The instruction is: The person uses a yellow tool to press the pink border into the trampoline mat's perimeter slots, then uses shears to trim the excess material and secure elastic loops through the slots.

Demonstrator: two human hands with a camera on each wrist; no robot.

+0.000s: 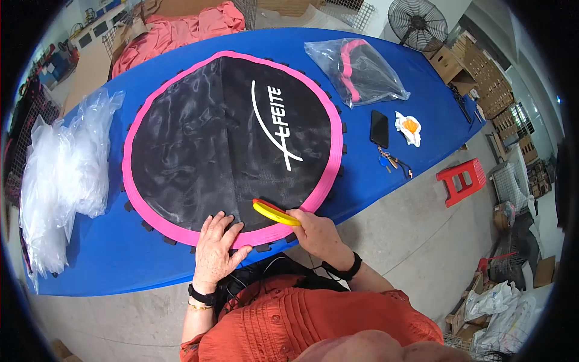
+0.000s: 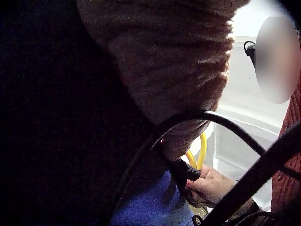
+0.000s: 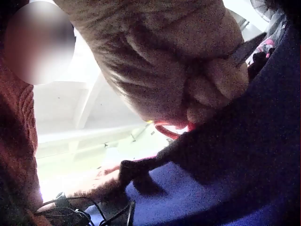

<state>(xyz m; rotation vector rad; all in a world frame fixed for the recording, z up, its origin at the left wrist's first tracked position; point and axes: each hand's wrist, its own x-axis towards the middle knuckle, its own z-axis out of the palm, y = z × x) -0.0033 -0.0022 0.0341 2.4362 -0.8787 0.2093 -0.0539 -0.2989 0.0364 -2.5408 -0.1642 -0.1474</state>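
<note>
A round black mat (image 1: 181, 145) with a pink border and a white logo lies on the blue table. My left hand (image 1: 217, 244) rests on its near edge, fingers lying over the pink border (image 1: 145, 212) and reaching onto the black mesh. Just to the right, my right hand (image 1: 321, 236) grips a pair of scissors (image 1: 274, 213) at the mat's near right edge. Their yellow and red handles stick out leftward over the mat. In the right wrist view, a dark pointed blade (image 3: 249, 49) shows beyond the curled fingers. Black tabs (image 1: 263, 247) line the rim.
Clear plastic bags (image 1: 66, 181) pile up at the table's left. Toward the back right lie a bagged pink-and-black item (image 1: 362, 75), a phone (image 1: 379, 128), keys (image 1: 389, 160) and a crumpled white wrapper (image 1: 409, 128). A red stool (image 1: 461, 181) stands on the floor.
</note>
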